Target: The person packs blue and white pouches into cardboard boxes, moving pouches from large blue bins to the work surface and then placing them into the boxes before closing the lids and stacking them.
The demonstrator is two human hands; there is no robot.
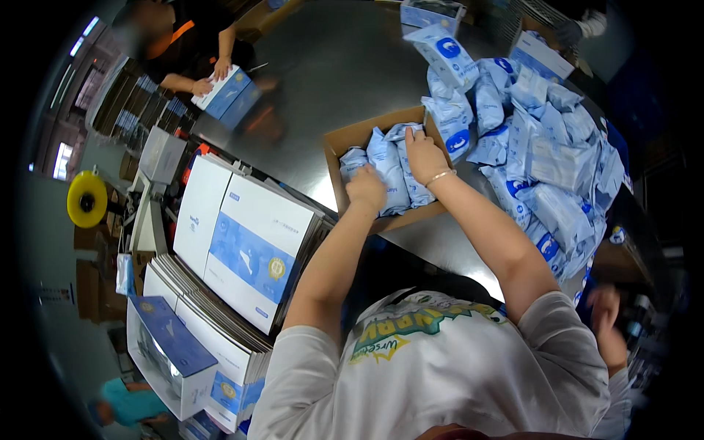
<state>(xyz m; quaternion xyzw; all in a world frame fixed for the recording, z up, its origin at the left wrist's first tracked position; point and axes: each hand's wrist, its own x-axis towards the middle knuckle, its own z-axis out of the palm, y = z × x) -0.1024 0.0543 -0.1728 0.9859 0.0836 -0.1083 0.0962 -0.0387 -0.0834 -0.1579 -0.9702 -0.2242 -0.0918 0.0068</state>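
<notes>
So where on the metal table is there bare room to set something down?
Widest: the metal table between the co-worker's blue-and-white box and the brown carton. A smaller patch lies between the carton's near wall, the right forearm and the table's near edge. Crowded: the right side, under heaped pouches, and the carton's inside, where more pouches lie.

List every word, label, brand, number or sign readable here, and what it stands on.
Wording is located here, not copied out.
Shirt: large green and yellow lettering.
Pouches: blue print; finer lines too small.
White cartons: dark and blue print, gold seal; small lines blurred.
Co-worker's box: too blurred to read.
Other print: too small or blurred.
</notes>
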